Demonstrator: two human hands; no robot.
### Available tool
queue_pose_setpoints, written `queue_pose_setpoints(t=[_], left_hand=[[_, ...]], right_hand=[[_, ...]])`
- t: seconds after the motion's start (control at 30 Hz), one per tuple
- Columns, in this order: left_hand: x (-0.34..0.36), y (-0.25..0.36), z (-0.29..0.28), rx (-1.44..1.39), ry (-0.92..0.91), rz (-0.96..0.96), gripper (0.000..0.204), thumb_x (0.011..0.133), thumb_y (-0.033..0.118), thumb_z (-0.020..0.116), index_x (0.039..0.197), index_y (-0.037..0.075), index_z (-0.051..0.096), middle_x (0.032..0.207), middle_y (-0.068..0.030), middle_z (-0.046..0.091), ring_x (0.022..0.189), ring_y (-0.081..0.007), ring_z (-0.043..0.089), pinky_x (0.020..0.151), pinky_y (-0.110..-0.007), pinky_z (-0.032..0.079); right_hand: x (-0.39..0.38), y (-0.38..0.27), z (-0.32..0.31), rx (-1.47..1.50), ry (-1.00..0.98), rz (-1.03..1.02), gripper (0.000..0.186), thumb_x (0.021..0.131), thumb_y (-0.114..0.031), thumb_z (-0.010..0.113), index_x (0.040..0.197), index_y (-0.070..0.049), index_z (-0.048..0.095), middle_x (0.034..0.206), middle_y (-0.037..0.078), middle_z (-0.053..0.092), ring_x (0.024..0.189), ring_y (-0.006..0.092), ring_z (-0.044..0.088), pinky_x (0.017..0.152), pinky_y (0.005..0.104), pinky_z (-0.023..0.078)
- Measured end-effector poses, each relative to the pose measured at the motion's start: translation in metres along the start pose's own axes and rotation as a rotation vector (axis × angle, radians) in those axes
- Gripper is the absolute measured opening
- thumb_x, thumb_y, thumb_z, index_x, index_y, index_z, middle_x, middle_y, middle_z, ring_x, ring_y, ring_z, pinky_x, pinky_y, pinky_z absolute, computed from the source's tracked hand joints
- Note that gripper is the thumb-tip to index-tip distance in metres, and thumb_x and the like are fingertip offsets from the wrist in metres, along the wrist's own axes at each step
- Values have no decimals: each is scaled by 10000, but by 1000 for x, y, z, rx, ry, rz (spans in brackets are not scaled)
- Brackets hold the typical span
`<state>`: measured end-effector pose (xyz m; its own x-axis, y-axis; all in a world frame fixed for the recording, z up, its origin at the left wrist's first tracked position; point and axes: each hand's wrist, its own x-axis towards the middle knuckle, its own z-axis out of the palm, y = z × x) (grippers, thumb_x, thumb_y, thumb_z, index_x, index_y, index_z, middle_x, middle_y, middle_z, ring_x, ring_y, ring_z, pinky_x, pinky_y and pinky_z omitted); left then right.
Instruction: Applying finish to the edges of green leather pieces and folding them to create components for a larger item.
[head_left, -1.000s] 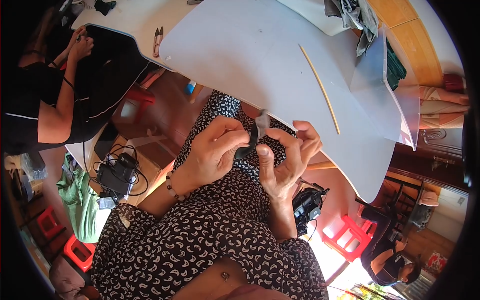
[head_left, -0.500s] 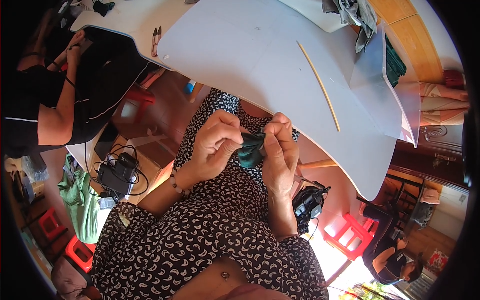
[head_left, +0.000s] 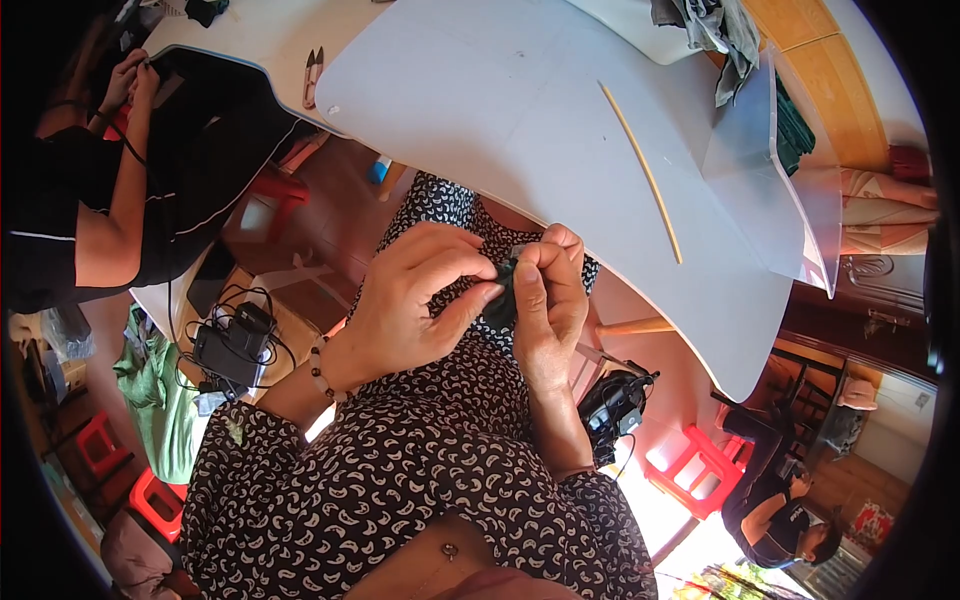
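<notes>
A small dark green piece of fabric (head_left: 499,310) is held above my lap, just off the near edge of the pale table (head_left: 480,110). My right hand (head_left: 550,305) pinches its upper end between thumb and forefinger, where a small pale, see-through bit shows. From the other side my left hand (head_left: 420,295), with a bead bracelet at the wrist, pinches the fabric's edge between thumb and fingers. Much of the fabric is hidden behind the fingers. No tool can be made out in either hand.
On the table lie a thin wooden stick (head_left: 642,172) and thread snips (head_left: 313,78). A clear panel (head_left: 745,160) stands at right, near folded green cloth (head_left: 792,125). Left of me, a black device with cables (head_left: 235,340) sits on a box. A co-worker (head_left: 110,220) is at far left.
My left hand has turned and come closer to my right hand, covering more of the fabric. The fabric is now bunched and shows less than before.
</notes>
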<state>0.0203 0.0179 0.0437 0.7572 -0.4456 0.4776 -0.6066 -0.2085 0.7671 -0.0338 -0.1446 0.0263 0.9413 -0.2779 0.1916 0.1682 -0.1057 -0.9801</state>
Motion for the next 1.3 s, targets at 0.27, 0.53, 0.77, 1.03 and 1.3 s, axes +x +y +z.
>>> queue_pose_setpoints(t=[0.27, 0.53, 0.77, 1.03, 1.3], left_hand=[[-3, -3, 10, -3, -20, -3, 204, 830, 11, 728, 966, 29, 577, 942, -103, 620, 847, -284, 617, 721, -371, 516], [-26, -2, 37, -613, 110, -428, 101, 1040, 83, 554, 1078, 16, 489, 849, -15, 509, 689, -58, 484, 578, -231, 409], [-21, 1, 34, -444, 136, -356, 98, 1048, 80, 536, 1093, 9, 486, 854, -15, 518, 649, -45, 464, 543, -220, 394], [-20, -2, 26, -434, -42, -370, 93, 1030, 57, 553, 1080, 9, 491, 899, -64, 523, 693, -124, 466, 601, -281, 414], [-17, -18, 20, -346, -146, -107, 84, 1009, 80, 587, 1014, 26, 523, 900, -77, 506, 773, -210, 494, 702, -330, 436]], right_hand=[[-5, 6, 5, 65, -12, 57, 62, 993, -64, 552, 997, -12, 584, 1139, 42, 431, 1066, 160, 388, 979, 290, 317], [-2, 13, 11, -200, 70, -77, 74, 984, -98, 600, 970, -26, 590, 1128, 122, 454, 1079, 238, 392, 991, 363, 340], [-12, -1, 1, -479, 161, -270, 199, 889, -197, 779, 934, -49, 654, 1196, 130, 490, 1141, 257, 421, 1042, 415, 317], [-5, -4, -2, -605, 104, -289, 159, 797, -60, 791, 913, -83, 685, 1110, 114, 540, 1066, 268, 443, 953, 418, 298], [-4, 10, -9, -125, -160, -18, 88, 992, -93, 568, 1040, -21, 586, 1094, 101, 529, 1006, 229, 463, 949, 354, 339]])
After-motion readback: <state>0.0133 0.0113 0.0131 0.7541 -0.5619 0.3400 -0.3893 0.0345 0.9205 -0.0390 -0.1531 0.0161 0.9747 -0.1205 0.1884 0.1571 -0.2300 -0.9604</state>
